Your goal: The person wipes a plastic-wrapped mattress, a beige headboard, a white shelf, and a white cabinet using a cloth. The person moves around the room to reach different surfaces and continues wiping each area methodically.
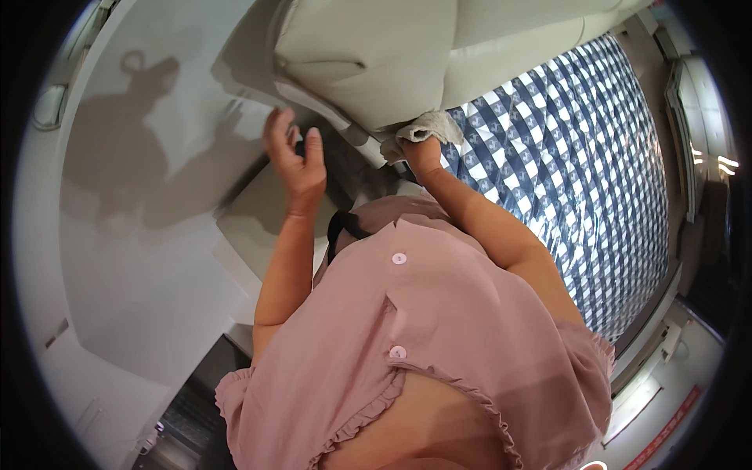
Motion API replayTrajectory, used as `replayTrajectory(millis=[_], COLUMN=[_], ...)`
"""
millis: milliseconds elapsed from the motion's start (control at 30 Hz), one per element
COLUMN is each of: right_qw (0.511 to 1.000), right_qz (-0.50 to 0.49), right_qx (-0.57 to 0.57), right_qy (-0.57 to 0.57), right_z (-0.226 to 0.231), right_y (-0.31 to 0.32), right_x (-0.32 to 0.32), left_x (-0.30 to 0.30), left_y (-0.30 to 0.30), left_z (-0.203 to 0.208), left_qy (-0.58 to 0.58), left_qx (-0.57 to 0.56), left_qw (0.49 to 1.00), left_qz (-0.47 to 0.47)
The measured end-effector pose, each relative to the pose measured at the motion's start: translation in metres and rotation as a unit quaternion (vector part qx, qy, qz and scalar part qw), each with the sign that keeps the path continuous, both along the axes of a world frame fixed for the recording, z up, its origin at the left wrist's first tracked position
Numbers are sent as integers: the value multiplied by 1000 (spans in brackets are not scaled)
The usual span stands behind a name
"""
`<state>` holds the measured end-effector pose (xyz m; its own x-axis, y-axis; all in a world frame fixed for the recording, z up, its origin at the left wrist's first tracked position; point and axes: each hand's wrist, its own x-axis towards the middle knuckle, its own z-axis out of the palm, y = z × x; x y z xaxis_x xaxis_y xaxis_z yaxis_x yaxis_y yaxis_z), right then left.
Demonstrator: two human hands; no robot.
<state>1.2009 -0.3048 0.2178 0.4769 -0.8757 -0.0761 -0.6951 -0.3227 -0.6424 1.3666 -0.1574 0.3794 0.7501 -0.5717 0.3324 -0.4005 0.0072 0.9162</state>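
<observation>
Currently listed, item by item:

- Right hand (pixel 424 157): my grip is clamped on the cloth, fingers mostly hidden in its folds.
- Cloth (pixel 435 127): pale, thick, bunched; at the near lower edge of the headboard, beside the far left corner of the bed. Whether it presses on either, I cannot tell.
- Left hand (pixel 298 160): grip apart, nothing in it, raised left of the cloth, before the headboard's left end.
- Headboard (pixel 368 63): cream, padded, smooth, creased at left; far side.
- Bed (pixel 572 157): blue-and-white checked, glossy; right side.
- Wall (pixel 141 266): pale, bearing my shadow; left side.

Handling notes, my judgement: a flatter fold under my fingers should give more even contact than this bunch; light pressure suits the soft padding; loose ends are best tucked in, lest they snag at the corner.
</observation>
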Motion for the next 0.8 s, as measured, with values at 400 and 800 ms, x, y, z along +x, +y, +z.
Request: replayTrajectory(millis=[400, 800], right_qw=[918, 912], right_qz=[-68, -146], right_qx=[371, 381], right_qy=[-123, -40], right_z=[3, -41], right_y=[52, 55], right_x=[57, 115], left_x=[-13, -19], left_y=[48, 121], left_z=[-81, -103], left_qy=[88, 133], left_qx=[115, 165], left_qw=[989, 975], left_qz=[-14, 58])
